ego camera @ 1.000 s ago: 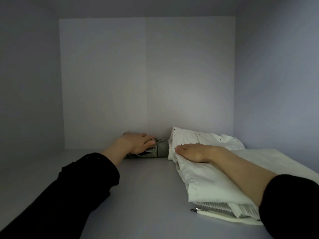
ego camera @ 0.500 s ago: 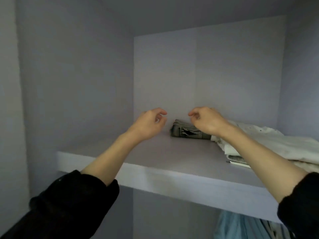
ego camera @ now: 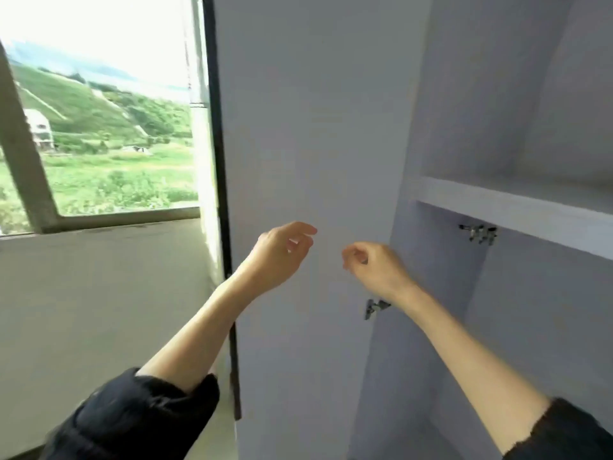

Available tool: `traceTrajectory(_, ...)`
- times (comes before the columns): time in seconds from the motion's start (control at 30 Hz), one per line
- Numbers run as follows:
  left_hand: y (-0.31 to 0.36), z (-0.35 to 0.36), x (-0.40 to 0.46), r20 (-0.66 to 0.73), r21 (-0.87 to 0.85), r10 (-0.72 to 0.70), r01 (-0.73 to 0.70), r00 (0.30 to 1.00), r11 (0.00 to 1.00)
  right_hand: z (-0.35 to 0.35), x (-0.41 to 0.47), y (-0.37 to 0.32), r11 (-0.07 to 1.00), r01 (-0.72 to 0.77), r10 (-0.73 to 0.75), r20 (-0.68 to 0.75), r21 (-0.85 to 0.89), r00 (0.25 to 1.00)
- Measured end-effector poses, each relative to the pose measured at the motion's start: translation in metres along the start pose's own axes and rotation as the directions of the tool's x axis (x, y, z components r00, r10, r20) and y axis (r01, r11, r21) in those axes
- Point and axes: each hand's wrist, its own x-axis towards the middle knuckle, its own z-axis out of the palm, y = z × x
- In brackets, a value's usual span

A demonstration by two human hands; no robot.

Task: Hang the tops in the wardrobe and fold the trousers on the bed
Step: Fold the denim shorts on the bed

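Both hands hang in the air in front of the pale lilac-grey wardrobe, level with each other and a little apart. The left hand has its fingers loosely curled, the tips bent toward the palm, and it holds nothing. The right hand is likewise loosely curled, thumb and fingertips drawn near each other, and it too is empty. Neither hand touches the wardrobe. Both forearms are bare, and a black sleeve is pushed up on each: the left black sleeve bunches near the elbow, and the right black sleeve shows at the lower right corner.

Behind the hands stands the open flat lilac-grey wardrobe door, seen from its inner face, with a dark edge strip along its left side. A small metal hinge sits just below the right wrist, where the door meets the cabinet. To the right, a pale horizontal wardrobe shelf crosses the cabinet, and a small metal fitting is fixed just under its front edge. The compartments in view hold no clothes; no tops or trousers can be seen anywhere.

At the left is a large window with a grey frame, looking out on green hillsides and a white building. Below it runs a plain cream wall.
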Motion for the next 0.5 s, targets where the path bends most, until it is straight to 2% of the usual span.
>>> traceTrajectory(0.13, -0.054, -0.076, -0.089, -0.082, -0.047, -0.192, 0.188, 0.978, 0.981, 0.091, -0.017, -0.069, 0.989, 0.067, -0.095, 0.217, 0.131, 0.972)
traceTrajectory(0.23, -0.093, -0.134, -0.149, -0.208, -0.039, -0.311, 0.310, 0.927, 0.950, 0.156, -0.030, -0.129, 0.972, 0.140, -0.204, 0.370, 0.191, 0.906)
traceTrajectory(0.33, -0.123, -0.191, -0.203, -0.351, -0.028, -0.424, 0.443, 0.835, 0.896, 0.221, -0.043, -0.191, 0.936, 0.230, -0.335, 0.483, 0.265, 0.809)
traceTrajectory(0.43, -0.149, -0.246, -0.260, -0.473, -0.040, -0.513, 0.564, 0.716, 0.825, 0.286, -0.060, -0.257, 0.892, 0.300, -0.448, 0.586, 0.337, 0.675)
traceTrajectory(0.5, -0.166, -0.282, -0.302, -0.565, -0.063, -0.559, 0.644, 0.607, 0.763, 0.332, -0.076, -0.305, 0.851, 0.350, -0.525, 0.637, 0.392, 0.564)
